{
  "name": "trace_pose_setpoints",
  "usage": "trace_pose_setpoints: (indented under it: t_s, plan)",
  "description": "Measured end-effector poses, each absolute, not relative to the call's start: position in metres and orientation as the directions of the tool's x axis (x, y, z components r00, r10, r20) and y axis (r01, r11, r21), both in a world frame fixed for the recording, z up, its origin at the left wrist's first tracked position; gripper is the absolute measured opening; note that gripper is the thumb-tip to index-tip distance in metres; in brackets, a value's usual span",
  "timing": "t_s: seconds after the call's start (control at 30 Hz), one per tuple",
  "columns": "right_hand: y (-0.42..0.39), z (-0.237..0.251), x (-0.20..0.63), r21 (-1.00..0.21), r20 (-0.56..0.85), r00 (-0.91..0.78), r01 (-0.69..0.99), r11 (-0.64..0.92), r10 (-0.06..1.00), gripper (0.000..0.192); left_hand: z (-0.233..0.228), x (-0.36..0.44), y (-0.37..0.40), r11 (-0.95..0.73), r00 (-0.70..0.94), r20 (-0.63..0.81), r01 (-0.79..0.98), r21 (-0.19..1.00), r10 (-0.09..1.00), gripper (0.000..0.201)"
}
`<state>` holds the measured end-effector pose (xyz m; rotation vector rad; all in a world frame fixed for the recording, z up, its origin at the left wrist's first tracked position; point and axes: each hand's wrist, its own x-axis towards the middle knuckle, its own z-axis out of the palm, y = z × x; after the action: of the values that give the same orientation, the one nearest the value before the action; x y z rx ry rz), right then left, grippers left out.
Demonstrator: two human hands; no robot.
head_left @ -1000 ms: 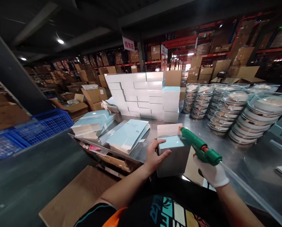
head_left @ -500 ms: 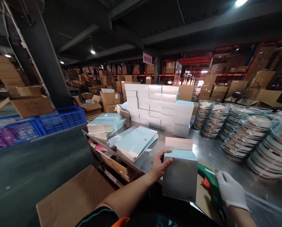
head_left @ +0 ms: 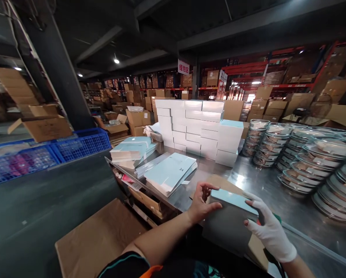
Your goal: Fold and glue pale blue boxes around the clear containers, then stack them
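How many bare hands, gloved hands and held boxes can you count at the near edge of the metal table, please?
Bare hands: 1, the left hand
Gloved hands: 1, the right hand
Held boxes: 1, the blue-topped box, gripped by both hands
Total: 3

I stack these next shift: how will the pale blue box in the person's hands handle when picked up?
The pale blue box probably stays stiff: its edges look straight between the left hand and gloved right hand. Its smooth faces may be slippery. Flat sides suggest it won't roll.
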<state>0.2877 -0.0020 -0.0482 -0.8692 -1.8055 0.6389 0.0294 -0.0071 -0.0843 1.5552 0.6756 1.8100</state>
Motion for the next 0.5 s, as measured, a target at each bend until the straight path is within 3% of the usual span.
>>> trace_pose_setpoints:
  t_s: [0.07, 0.17, 0.3, 0.33, 0.4, 0.47, 0.5]
  plan:
    - [-0.009, -0.053, 0.291, -0.718, 0.584, -0.313, 0.231, 0.656, 0.749, 0.032, -0.074, 0.024, -0.009, -0.715, 0.044, 0.717, -0.05, 0.697, 0.696, 0.06]
    - [-0.021, -0.051, 0.289, -0.686, 0.588, -0.393, 0.22, 0.693, 0.707, 0.025, -0.058, 0.016, -0.015, -0.793, 0.246, 0.764, 0.027, 0.609, 0.596, 0.045]
    - [-0.027, -0.055, 0.287, -0.7, 0.581, -0.378, 0.221, 0.679, 0.721, 0.023, -0.057, 0.012, -0.018, -0.825, 0.268, 0.788, 0.05, 0.563, 0.554, 0.038]
    - [-0.027, -0.061, 0.287, -0.718, 0.567, -0.356, 0.23, 0.658, 0.743, 0.028, -0.06, 0.011, -0.018, -0.834, 0.263, 0.798, 0.052, 0.55, 0.542, 0.036]
    - [-0.027, -0.078, 0.285, -0.772, 0.498, -0.281, 0.288, 0.567, 0.82, 0.058, -0.069, 0.008, -0.017, -0.84, 0.236, 0.81, 0.055, 0.54, 0.537, 0.037]
    - [-0.027, -0.096, 0.282, -0.824, 0.385, -0.209, 0.362, 0.437, 0.899, 0.091, -0.081, 0.002, -0.017, -0.815, 0.199, 0.792, 0.071, 0.575, 0.577, 0.057]
    - [-0.026, -0.103, 0.28, -0.843, 0.329, -0.187, 0.384, 0.377, 0.926, 0.097, -0.086, -0.003, -0.017, -0.795, 0.182, 0.774, 0.091, 0.6, 0.606, 0.073]
